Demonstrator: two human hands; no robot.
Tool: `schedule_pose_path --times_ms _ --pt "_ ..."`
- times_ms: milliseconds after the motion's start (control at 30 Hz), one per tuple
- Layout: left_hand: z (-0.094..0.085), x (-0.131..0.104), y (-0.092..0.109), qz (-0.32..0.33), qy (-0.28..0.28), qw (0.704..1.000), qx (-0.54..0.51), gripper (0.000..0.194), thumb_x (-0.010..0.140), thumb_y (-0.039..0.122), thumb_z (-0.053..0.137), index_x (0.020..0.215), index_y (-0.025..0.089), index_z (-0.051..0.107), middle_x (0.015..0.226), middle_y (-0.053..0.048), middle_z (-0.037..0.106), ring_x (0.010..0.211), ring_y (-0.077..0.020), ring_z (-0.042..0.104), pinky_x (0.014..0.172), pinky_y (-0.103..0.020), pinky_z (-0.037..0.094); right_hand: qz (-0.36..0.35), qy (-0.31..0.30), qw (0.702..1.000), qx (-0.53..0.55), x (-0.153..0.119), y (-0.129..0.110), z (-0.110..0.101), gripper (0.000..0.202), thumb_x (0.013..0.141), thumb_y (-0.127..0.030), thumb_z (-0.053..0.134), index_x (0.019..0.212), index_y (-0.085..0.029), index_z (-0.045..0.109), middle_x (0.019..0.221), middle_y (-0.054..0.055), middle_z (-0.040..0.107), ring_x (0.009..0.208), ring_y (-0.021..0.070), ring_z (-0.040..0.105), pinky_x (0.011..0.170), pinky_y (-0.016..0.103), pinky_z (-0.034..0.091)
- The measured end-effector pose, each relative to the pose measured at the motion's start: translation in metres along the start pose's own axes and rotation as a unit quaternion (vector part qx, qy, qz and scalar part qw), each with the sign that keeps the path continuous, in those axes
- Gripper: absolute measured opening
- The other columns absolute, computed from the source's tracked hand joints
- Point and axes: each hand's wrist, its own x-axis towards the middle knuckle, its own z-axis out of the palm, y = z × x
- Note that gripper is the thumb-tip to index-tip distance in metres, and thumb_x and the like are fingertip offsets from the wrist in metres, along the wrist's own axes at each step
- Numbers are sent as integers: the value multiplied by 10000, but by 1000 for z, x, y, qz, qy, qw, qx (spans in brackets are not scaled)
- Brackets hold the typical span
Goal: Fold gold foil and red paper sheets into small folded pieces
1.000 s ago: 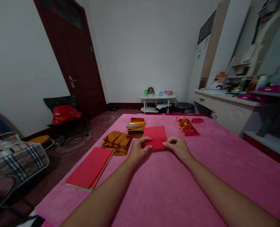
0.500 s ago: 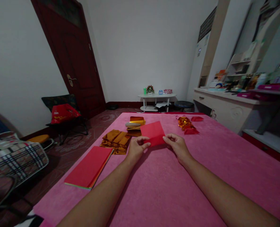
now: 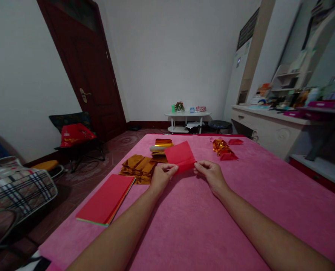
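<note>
A red paper sheet (image 3: 181, 153) is held above the pink cloth (image 3: 201, 226), with a crease across its lower part. My left hand (image 3: 163, 176) pinches its lower left corner, and my right hand (image 3: 209, 174) pinches the lower right corner. Left of my left hand are folded gold foil sheets (image 3: 139, 167), with rolled gold material (image 3: 163, 145) behind them. A stack of coloured paper, red on top (image 3: 107, 199), lies at the left edge. Farther right sit crumpled gold foil (image 3: 220, 146) and folded red pieces (image 3: 228, 155).
Beyond the pink surface stand a low white table (image 3: 188, 114) and a dark round stool (image 3: 219, 124). A cluttered dresser (image 3: 269, 122) is on the right. On the left, a chair bears a red bag (image 3: 77, 134).
The red sheet has shifted slightly left and tilted, and a crease now shows along its lower edge. Both hands have moved a little with it and keep hold of it.
</note>
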Motion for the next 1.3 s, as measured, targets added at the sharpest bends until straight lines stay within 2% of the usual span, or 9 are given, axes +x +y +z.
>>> schedule_pose_path --times_ms 100,200,333,533,767,900,1067,1300 --pt "2 -4 2 -40 -49 997 -45 432 616 417 742 870 72 692 626 -73 666 526 -138 605 503 -222 451 -9 4 1000 1 0 -1 0 339 634 -462 719 710 -142 641 637 31 635 569 129 579 506 224 423" --pt "5 -5 2 -53 -72 993 -80 458 619 415 746 900 59 680 643 -99 679 555 -174 641 554 -268 496 -6 -30 999 -9 -2 -3 2 343 653 -464 706 757 -140 659 671 37 647 589 127 579 544 231 443" --pt "5 -4 1 -31 -53 994 -95 385 606 406 759 769 63 692 629 -82 672 522 -135 604 555 -252 487 -1 -78 997 -25 -5 -4 6 376 696 -485 663 795 -123 681 696 59 660 607 135 574 576 250 457" --pt "4 -3 6 0 0 996 -89 398 622 466 726 585 74 659 535 -40 609 466 -80 511 481 -195 402 8 -88 996 -6 -7 -4 8 411 691 -538 643 710 -128 671 656 59 654 567 125 558 570 255 452" --pt "2 0 -1 10 7 997 -80 371 650 453 703 618 85 667 546 -29 600 475 -82 501 497 -203 403 -17 -68 997 -22 -8 -5 5 327 681 -461 679 661 -136 651 621 13 589 542 98 483 509 223 363" --pt "-1 3 -6 10 24 998 -52 339 627 429 724 595 100 650 524 -16 594 456 -75 480 484 -194 374 -7 -56 998 -12 -7 -2 3 312 635 -447 709 638 -147 624 565 -20 536 495 84 424 475 223 303" --pt "-2 4 -10 14 15 999 -37 317 625 421 722 611 111 657 552 -16 611 470 -81 490 500 -201 372 12 -29 999 -16 -5 0 2 332 589 -443 730 559 -159 559 496 -41 472 454 74 356 449 224 233" --pt "-1 3 -7 17 29 999 -32 272 621 362 732 574 109 644 509 10 565 459 -62 441 485 -188 329 22 1 1000 -12 -6 -3 5 305 571 -394 741 520 -161 551 458 -49 463 441 73 344 452 233 209"
